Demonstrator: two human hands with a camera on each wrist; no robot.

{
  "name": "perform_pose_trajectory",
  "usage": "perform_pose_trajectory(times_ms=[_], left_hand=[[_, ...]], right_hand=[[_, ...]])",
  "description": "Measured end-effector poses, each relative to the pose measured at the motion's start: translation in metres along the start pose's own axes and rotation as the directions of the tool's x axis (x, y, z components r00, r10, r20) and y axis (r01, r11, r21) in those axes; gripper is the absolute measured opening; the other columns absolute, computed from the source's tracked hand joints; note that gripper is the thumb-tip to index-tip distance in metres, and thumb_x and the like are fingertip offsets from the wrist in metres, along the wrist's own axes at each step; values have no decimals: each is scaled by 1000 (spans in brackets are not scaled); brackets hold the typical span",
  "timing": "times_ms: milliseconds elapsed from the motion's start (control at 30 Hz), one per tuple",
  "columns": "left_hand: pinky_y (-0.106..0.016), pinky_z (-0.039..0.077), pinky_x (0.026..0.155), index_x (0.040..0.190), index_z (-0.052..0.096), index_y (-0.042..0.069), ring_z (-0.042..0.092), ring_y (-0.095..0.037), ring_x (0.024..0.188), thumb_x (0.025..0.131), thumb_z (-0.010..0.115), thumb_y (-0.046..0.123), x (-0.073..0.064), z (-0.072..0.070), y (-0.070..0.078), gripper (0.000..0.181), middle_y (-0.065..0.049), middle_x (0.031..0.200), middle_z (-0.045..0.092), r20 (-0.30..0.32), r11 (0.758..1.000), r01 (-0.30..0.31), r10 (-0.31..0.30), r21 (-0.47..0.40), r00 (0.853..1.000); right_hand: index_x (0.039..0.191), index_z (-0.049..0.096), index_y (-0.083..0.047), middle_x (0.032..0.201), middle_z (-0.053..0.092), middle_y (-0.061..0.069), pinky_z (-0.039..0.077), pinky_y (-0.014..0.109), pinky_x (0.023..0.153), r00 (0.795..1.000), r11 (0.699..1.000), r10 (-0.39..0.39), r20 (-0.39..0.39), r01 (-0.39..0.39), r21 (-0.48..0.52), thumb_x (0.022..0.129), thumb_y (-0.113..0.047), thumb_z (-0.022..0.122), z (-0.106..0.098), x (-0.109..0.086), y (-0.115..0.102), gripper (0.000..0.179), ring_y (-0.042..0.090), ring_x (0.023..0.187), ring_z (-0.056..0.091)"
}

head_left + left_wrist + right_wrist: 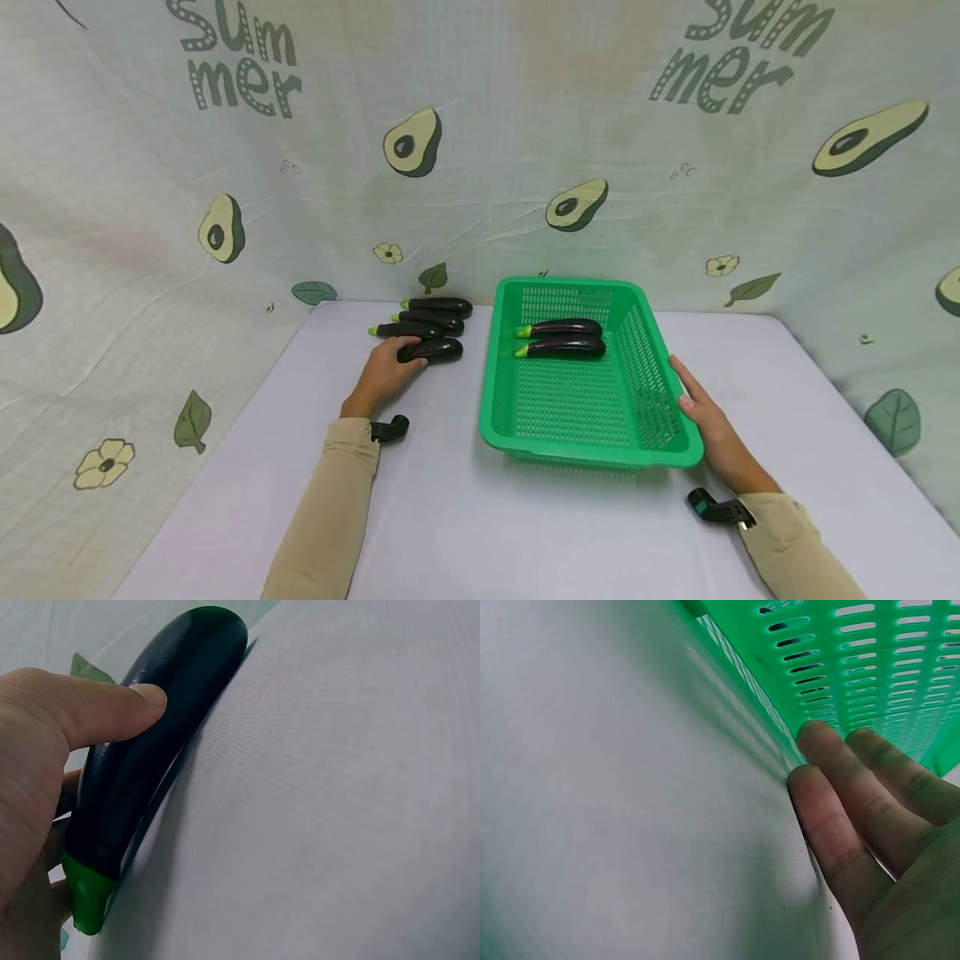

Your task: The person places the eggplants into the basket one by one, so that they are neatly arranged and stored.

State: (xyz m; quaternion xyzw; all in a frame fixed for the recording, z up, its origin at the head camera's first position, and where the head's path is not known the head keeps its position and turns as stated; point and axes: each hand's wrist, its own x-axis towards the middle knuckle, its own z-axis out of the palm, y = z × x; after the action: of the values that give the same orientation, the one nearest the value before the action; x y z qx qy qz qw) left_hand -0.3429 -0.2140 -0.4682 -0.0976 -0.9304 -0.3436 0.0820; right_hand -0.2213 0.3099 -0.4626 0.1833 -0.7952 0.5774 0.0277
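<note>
My left hand (386,375) holds the nearest eggplant (438,351) of a group on the left side of the table. In the left wrist view the thumb lies across that dark eggplant (169,697), with other fingers behind it; its green stem end points toward the hand's lower side. The eggplant lies on or just over the white cloth. At the right side of the green basket (592,456), my right hand (712,429) touches the wall. Straight fingers (832,817) rest by the slotted side in the right wrist view. Two eggplants (564,346) lie inside the basket.
Several more eggplants (431,322) lie in a row just beyond the left hand. A white cloth covers the table (450,533). Behind it hangs a curtain (480,100) printed with avocados and leaves. Each wrist wears a black camera band (390,428).
</note>
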Motion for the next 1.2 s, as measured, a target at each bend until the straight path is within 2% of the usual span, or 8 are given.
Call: perform_pose_trajectory(times_ms=[200,667,967,1200], left_hand=[[-52,33,111,135,63,8,48,-36,133,93,73,28,-3,-1,1,48,-19,138,56,-13,1000,-13,13,1,1000],[-51,33,112,135,62,10,45,-32,136,94,72,30,-3,0,3,47,-14,140,55,-27,999,-24,23,-26,999],[-53,34,111,135,62,13,46,-31,134,93,73,31,-2,0,10,47,-11,137,56,-39,997,6,-9,-76,999],[-50,38,108,136,62,12,51,-29,126,92,75,25,-1,0,11,47,-12,130,58,-79,995,-24,16,-99,997]], right_hand=[[163,10,-28,168,2,2,17,8,100,1000,1000,-10,1,10,-6,110,-24,28,2,1,3,57,0,143,10],[163,9,-27,168,2,2,19,8,99,1000,1000,1,-3,-1,5,109,-26,29,3,-1,2,57,0,142,12],[163,9,-27,168,2,3,18,9,99,1000,1000,1,-3,-1,2,109,-26,28,2,-1,2,57,1,142,12],[163,10,-28,168,2,4,19,10,99,1000,1000,5,-5,-5,-8,110,-26,29,2,0,2,57,1,141,14]])
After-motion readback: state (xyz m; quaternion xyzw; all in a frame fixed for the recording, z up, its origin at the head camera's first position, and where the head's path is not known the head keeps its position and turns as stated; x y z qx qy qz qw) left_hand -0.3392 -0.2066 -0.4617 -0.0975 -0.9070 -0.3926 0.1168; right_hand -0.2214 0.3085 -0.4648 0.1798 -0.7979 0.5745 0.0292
